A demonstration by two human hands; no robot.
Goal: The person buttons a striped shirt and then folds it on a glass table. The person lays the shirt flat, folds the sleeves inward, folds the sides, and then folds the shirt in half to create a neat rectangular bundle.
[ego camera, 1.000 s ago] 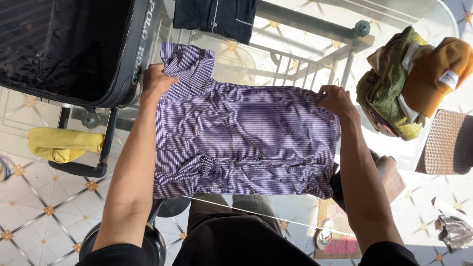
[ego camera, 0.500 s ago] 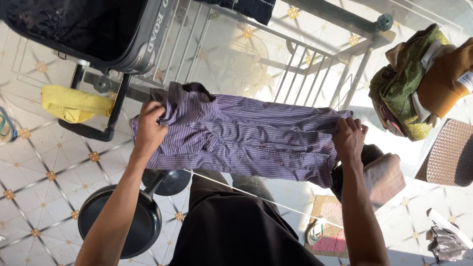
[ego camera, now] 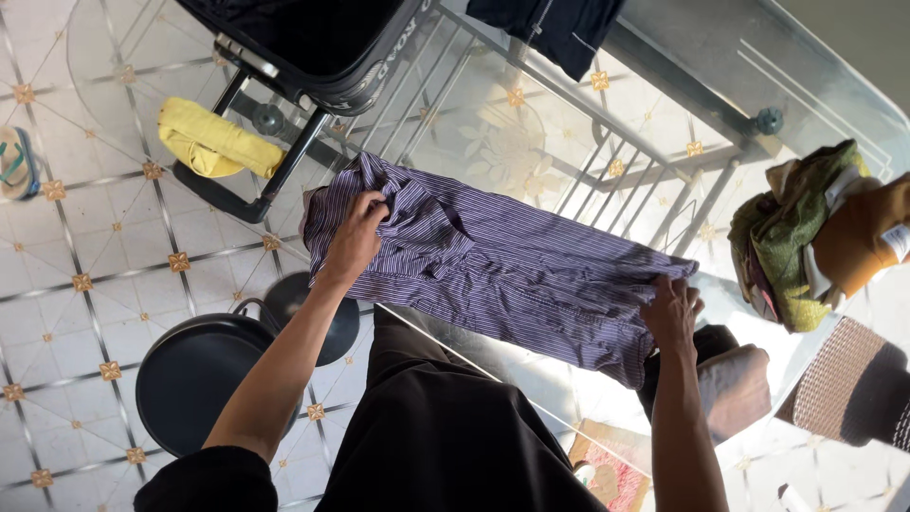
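A purple striped shirt [ego camera: 512, 270], folded lengthwise, hangs stretched between my two hands just above the glass table top [ego camera: 664, 66]. My left hand [ego camera: 357, 234] grips its bunched collar end at the left. My right hand [ego camera: 671, 311] pinches the hem end at the right. The shirt slants down from left to right across the table's near edge.
An open black suitcase [ego camera: 313, 38] sits at the table's far left, with a dark garment [ego camera: 559, 28] beside it. A pile of green and mustard clothes [ego camera: 815, 237] lies at the right. A yellow cloth [ego camera: 213, 142] and black stools [ego camera: 194, 374] are below on the tiled floor.
The shirt lay flat and wide on the glass; both hands have gathered its far edge toward me, folding it narrower and lifting it. The view has swung to the right.
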